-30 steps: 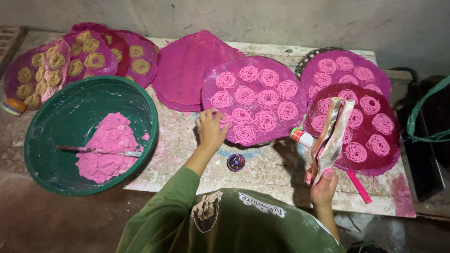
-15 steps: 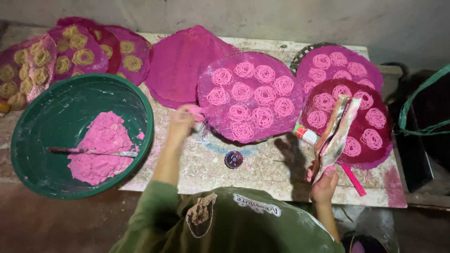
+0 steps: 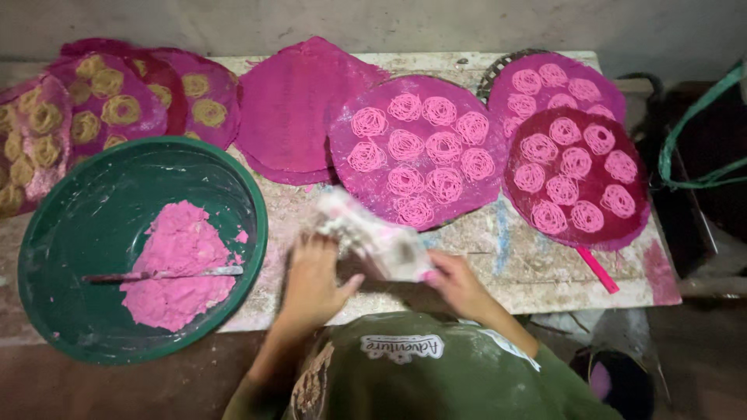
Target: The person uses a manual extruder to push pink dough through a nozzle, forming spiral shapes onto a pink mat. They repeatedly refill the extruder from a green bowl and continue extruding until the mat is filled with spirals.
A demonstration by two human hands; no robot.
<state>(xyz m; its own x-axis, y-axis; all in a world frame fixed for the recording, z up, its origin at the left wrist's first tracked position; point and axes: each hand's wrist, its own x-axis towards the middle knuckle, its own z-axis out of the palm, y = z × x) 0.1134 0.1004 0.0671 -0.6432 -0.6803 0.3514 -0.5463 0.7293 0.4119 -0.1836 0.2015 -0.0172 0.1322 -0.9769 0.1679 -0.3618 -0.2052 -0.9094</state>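
Both my hands hold a crumpled clear plastic piping bag [image 3: 372, 237] smeared with pink, low over the table's front edge. My left hand [image 3: 313, 281] grips its left end, and my right hand [image 3: 457, 283] grips its right end. Just beyond the bag lies a round pink mat [image 3: 419, 152] covered with several pink noodle spirals. To the left stands a green basin [image 3: 101, 225] holding a mound of pink dough [image 3: 177, 263] with a thin blade [image 3: 163, 273] lying across it.
Two more pink mats with pink spirals [image 3: 574, 167] lie at the right, bare pink mats [image 3: 292, 109] in the middle, and mats with yellow spirals [image 3: 101, 109] at the far left. A pink stick [image 3: 597, 269] rests near the table's right front. A dark container [image 3: 615, 381] sits on the floor.
My right hand brought the bag down from the right to the table's front middle. My left hand left the spiral mat and took hold of the bag's other end.
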